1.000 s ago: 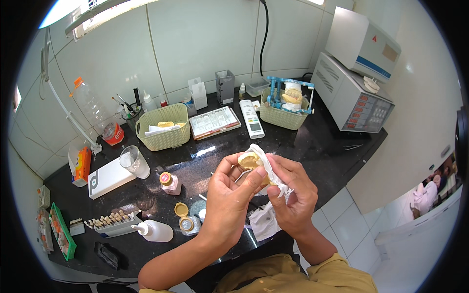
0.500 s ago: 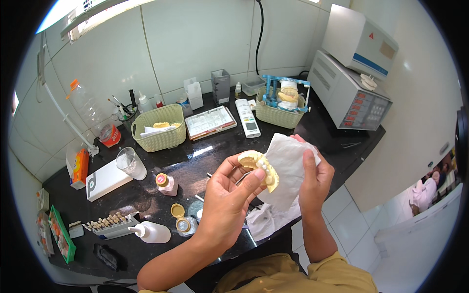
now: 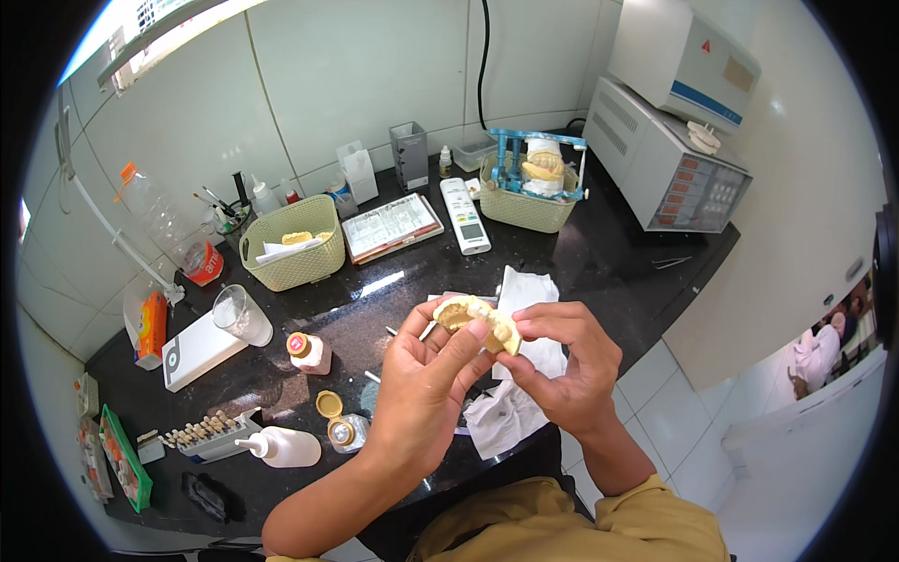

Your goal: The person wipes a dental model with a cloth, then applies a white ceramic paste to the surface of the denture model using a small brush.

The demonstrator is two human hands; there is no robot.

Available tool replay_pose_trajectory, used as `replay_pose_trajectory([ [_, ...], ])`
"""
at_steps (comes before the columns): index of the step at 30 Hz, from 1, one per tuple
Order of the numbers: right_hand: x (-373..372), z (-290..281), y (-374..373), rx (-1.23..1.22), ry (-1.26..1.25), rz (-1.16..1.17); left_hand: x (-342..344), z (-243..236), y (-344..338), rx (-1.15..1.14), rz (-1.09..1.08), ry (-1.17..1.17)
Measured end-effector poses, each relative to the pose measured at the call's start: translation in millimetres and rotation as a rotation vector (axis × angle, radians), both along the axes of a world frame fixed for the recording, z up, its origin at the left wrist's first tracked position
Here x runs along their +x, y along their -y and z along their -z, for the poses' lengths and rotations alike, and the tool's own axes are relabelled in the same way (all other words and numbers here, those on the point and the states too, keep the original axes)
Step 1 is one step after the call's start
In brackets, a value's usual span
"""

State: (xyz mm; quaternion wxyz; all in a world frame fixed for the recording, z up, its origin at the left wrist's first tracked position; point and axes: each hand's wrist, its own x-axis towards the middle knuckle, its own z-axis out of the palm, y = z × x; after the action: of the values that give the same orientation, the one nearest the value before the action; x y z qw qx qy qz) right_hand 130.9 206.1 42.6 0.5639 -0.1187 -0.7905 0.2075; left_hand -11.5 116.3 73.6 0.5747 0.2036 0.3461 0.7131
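A pale yellow dental cast (image 3: 460,312) with white tooth pieces is held up above the counter. My left hand (image 3: 417,384) is closed on it, thumb across its front. My right hand (image 3: 571,370) grips the cast's right end between thumb and fingers. White paper sheets (image 3: 496,421) lie on the counter behind and below both hands. To the left stand a small pink-filled bottle (image 3: 309,355), an open jar (image 3: 347,433) with a gold lid and a white squeeze bottle (image 3: 287,447).
Two baskets (image 3: 281,270) (image 3: 525,214) hold casts and a blue articulator (image 3: 506,164). A notepad (image 3: 389,229), remote (image 3: 464,211), glass (image 3: 241,315), white box (image 3: 201,351) and shade-tab rack (image 3: 211,436) sit on the black counter (image 3: 655,290). Stacked machines (image 3: 674,159) stand right. A distant person (image 3: 815,361) shows through the doorway.
The white paper has left my right hand and lies on the counter. My right hand has moved left onto the cast, which both hands now hold.
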Motion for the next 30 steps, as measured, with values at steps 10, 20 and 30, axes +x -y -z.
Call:
replay_pose_trajectory([
  [10, 0.9, -7.5, -2.5, -0.358, -0.136, -0.068, 7.1, -9.5, 3.3, 0.012, -0.039, 0.045],
  [20, 2.4, -11.0, -0.3, -0.446, -0.157, -0.128, 8.0, -5.7, 5.3, 0.034, -0.022, -0.028],
  [30, 4.5, -11.0, 1.1, -0.499, -0.168, -0.183, 9.1, -9.7, 7.4, 0.022, -0.026, 0.051],
])
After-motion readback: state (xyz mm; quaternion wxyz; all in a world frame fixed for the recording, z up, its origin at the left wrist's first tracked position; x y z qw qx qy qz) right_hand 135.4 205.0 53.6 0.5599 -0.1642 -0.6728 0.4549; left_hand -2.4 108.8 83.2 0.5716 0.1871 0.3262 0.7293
